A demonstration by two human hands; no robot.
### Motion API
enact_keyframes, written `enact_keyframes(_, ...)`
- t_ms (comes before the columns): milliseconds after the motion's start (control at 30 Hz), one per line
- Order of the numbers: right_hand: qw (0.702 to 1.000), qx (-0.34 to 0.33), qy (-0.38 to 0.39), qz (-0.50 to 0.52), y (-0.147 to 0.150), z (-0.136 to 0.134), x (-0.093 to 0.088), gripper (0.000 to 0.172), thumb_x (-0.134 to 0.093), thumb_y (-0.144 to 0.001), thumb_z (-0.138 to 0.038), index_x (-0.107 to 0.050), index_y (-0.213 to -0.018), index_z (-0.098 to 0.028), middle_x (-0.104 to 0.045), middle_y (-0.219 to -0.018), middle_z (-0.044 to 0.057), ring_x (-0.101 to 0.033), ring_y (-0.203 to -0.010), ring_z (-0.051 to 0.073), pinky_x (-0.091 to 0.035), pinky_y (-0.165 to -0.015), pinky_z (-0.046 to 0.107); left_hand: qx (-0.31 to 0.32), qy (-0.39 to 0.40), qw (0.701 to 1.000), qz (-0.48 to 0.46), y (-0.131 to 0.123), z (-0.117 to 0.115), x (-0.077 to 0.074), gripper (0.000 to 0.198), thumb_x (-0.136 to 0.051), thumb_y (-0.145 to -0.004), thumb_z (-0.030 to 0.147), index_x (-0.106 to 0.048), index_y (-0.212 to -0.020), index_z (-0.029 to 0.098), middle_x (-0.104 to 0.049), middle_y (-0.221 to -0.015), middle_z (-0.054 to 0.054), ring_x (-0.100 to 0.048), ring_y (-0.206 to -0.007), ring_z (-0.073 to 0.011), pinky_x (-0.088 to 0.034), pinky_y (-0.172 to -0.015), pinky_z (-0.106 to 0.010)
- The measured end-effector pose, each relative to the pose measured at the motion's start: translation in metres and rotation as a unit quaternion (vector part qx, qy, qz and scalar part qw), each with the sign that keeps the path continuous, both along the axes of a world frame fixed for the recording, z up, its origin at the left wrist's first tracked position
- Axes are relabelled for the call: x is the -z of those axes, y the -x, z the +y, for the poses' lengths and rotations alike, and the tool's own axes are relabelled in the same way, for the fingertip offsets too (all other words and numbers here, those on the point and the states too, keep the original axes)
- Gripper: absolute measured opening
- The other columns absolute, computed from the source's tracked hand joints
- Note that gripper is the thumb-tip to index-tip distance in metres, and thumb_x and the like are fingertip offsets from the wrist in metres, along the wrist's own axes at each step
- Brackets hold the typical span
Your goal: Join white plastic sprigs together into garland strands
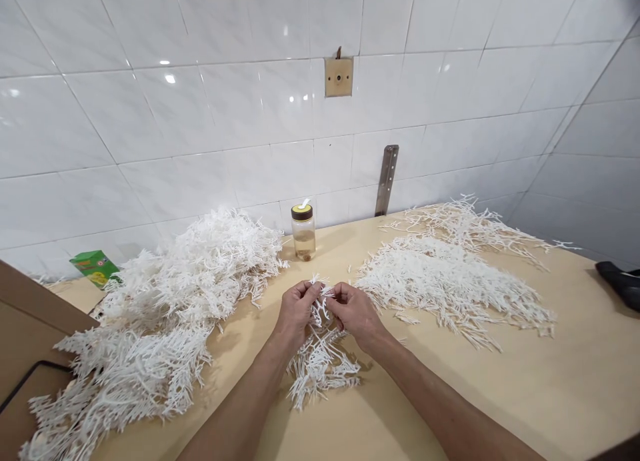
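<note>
Both my hands meet over the middle of the table, pinching a white branching plastic sprig [321, 310] between them. My left hand [299, 309] grips its left side with thumb and fingers closed. On the other side my right hand [356, 312] pinches it too, fingertips partly hidden. Below them, a small heap of similar white sprigs [323, 368] lies on the table. A big fluffy pile of white sprigs [200, 268] spreads to the left. To the right lies a flatter pile of white pieces [440, 281], with thin bare branching stems [467, 221] behind it.
A lidded jar [304, 238] of yellowish liquid stands near the wall. Against the tiles leans a dark metal strip [387, 180]. A green box [96, 268] and a brown cardboard box [30, 308] are at left. Some black object [620, 284] sits at the right edge.
</note>
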State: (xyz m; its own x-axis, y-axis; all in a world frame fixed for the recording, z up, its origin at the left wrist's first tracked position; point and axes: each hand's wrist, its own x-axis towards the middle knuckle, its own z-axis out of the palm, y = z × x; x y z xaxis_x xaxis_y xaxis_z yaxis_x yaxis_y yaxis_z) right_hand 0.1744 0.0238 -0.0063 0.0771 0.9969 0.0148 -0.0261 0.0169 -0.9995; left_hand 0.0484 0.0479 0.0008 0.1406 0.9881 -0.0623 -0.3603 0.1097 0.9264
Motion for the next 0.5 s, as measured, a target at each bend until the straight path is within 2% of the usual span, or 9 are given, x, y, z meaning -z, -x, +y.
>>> enact_keyframes(133,0.999,-0.028,-0.001,0.03,-0.003,0.0,-0.001,0.02,-0.069,-0.07,-0.033,-0.055,-0.071,-0.019,-0.047,-0.051,-0.007,-0.039,-0.039,0.007,-0.034,-0.037,0.02,0.013,-0.025,1.0,0.011,0.004,0.001,-0.005,0.039,-0.081,-0.063,0.045,-0.056,-0.074,0.017,-0.053,-0.058,0.005,-0.047,-0.049,-0.0083,-0.037,-0.051,-0.021)
enact_keyframes(267,0.998,-0.023,-0.017,0.048,-0.015,0.002,-0.012,0.025,-0.073,-0.069,-0.038,-0.061,-0.077,-0.017,-0.051,-0.06,-0.005,-0.043,-0.046,0.007,-0.04,-0.04,0.021,0.042,-0.088,0.988,0.118,0.016,0.006,-0.014,0.036,-0.078,-0.066,0.046,-0.06,-0.072,0.015,-0.058,-0.064,0.001,-0.044,-0.054,-0.0079,-0.033,-0.053,-0.02)
enact_keyframes(400,0.999,-0.007,-0.026,0.037,-0.026,0.002,-0.023,0.03,-0.071,-0.071,-0.039,-0.067,-0.091,-0.017,-0.059,-0.077,0.001,-0.052,-0.062,0.011,-0.048,-0.047,0.022,0.158,-0.107,0.956,0.221,0.024,0.005,-0.024,0.038,-0.072,-0.071,0.05,-0.058,-0.066,0.015,-0.048,-0.057,0.004,-0.034,-0.051,-0.0071,-0.024,-0.05,-0.022)
enact_keyframes(500,0.997,-0.077,-0.017,-0.024,-0.03,0.001,-0.025,0.034,-0.065,-0.077,-0.046,-0.07,-0.092,-0.016,-0.061,-0.076,0.002,-0.055,-0.063,0.012,-0.048,-0.047,0.022,0.21,-0.114,0.936,0.26,0.023,-0.001,-0.031,0.039,-0.069,-0.072,0.051,-0.056,-0.063,0.015,-0.043,-0.056,0.004,-0.032,-0.052,-0.0074,-0.023,-0.051,-0.023)
